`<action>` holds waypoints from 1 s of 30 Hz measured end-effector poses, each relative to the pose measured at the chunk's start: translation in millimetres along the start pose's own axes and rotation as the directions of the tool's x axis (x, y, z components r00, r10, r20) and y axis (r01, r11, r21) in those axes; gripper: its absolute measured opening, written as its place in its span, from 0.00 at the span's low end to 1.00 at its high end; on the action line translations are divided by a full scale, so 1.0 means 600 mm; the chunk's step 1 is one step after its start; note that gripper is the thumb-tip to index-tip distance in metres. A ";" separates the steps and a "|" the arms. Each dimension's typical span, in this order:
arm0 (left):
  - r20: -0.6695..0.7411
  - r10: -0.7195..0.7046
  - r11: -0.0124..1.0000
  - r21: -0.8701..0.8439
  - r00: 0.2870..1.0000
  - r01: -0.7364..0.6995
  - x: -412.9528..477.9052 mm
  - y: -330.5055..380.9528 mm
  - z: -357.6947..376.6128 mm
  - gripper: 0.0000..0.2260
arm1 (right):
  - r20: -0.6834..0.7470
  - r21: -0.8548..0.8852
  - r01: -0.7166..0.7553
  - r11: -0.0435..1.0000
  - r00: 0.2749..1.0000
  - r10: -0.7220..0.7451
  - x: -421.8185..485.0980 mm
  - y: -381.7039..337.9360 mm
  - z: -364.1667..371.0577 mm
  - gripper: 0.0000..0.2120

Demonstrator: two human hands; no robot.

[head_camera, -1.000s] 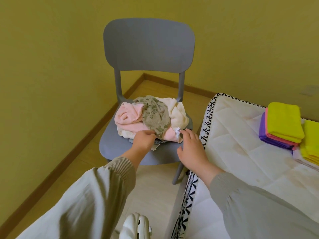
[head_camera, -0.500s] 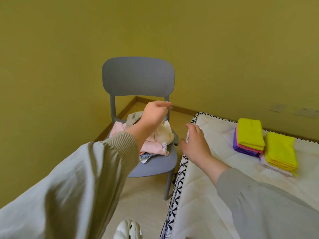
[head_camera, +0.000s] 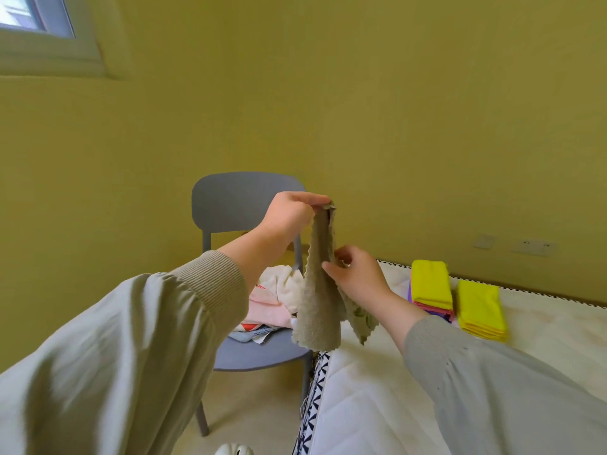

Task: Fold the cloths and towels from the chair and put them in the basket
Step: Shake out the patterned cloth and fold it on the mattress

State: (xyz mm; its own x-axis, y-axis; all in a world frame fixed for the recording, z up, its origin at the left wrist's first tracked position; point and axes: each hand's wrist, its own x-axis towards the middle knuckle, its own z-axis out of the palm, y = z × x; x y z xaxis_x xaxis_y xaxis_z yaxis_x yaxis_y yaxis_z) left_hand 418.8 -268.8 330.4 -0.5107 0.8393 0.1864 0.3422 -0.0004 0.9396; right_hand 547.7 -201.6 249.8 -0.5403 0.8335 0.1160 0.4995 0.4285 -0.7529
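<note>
A grey-green leaf-print cloth [head_camera: 320, 310] hangs in the air above the chair's right edge. My left hand [head_camera: 290, 216] pinches its top corner, held high. Lower down, my right hand [head_camera: 356, 274] pinches the cloth's right edge about halfway along. Behind the cloth, a heap of pink and cream towels [head_camera: 276, 298] lies on the seat of the grey chair [head_camera: 243, 205]. No basket is in view.
A white quilted mattress [head_camera: 377, 399] with a black-patterned border fills the lower right. On it lie two folded stacks: yellow over pink and purple [head_camera: 430, 287], and all yellow [head_camera: 479, 310]. Yellow walls stand behind; a white shoe [head_camera: 233, 449] shows at the bottom edge.
My left hand has lifted the grey-green cloth off the chair heap and raised it. My right hand has come up from the mattress edge and taken the cloth's side. My view has tilted upward.
</note>
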 end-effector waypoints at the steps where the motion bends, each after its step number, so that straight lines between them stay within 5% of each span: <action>1: 0.004 0.011 1.000 0.009 1.000 -0.011 -0.006 0.006 0.002 0.26 | -0.032 -0.022 0.005 1.000 0.999 -0.006 -0.005 -0.002 -0.007 0.04; 5: -0.028 0.079 0.982 0.174 0.996 -0.073 -0.030 0.012 0.009 0.23 | -0.156 0.041 0.005 0.999 0.988 0.001 -0.017 -0.001 -0.035 0.19; 9: -0.060 0.196 0.850 0.509 0.979 -0.139 -0.050 -0.001 0.014 0.16 | -0.190 0.097 -0.020 0.995 0.981 0.038 -0.026 -0.008 -0.070 0.19; 15: -0.032 0.276 0.694 0.698 0.961 -0.176 -0.072 0.004 0.020 0.15 | -0.164 0.179 0.016 0.984 0.986 0.014 -0.052 -0.024 -0.116 0.12; 26: -0.135 0.360 0.732 0.654 0.923 -0.190 -0.120 0.034 0.044 0.06 | -0.092 0.163 0.176 0.971 0.982 -0.163 -0.100 -0.062 -0.168 0.22; 30: -0.193 0.077 0.974 0.224 0.978 -0.033 -0.123 0.046 0.053 0.06 | -0.040 0.203 0.195 0.959 0.981 -0.191 -0.113 -0.066 -0.176 0.19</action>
State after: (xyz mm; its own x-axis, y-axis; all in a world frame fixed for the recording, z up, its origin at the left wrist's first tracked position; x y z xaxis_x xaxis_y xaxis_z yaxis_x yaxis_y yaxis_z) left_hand 491.4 -313.5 333.5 -0.6253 0.7161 0.3100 0.5266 0.0941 0.8449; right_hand 636.3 -238.4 339.9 -0.5981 0.7495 0.2838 0.2362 0.5032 -0.8313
